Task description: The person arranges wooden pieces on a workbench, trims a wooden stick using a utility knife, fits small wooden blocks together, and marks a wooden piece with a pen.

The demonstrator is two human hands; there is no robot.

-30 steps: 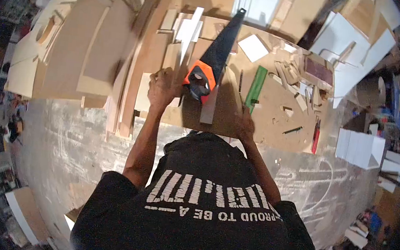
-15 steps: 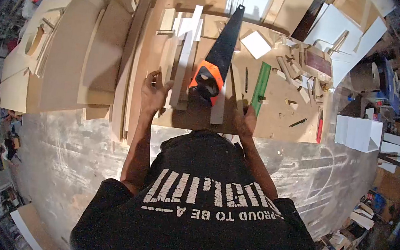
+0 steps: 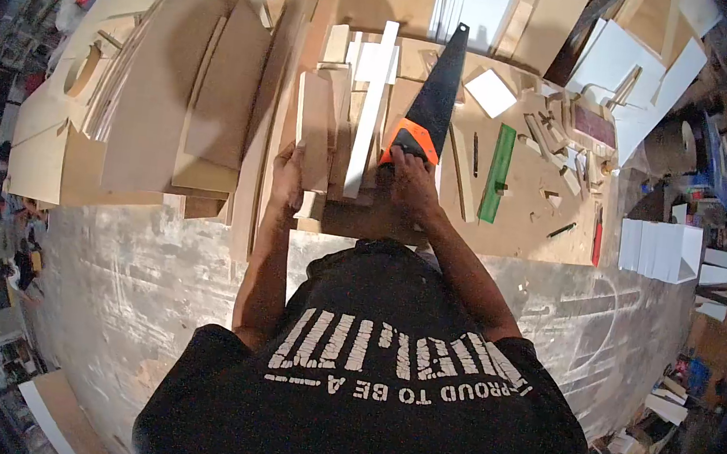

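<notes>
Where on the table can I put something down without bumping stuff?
The table has a bare patch between the green strip, the black pen and the near edge. A smaller one sits between the white square and that strip. It's crowded at the wood scraps and left of the saw.

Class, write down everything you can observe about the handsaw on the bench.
The handsaw has a dark, metallic-looking blade that tapers to a narrow far end, pierced by a small hole. Its handle is orange and black, probably plastic. It lies over the bench, the blade pointing away from the person and slanting right, left of a white square piece. The right hand covers part of the handle. The teeth are too small to make out.
</notes>
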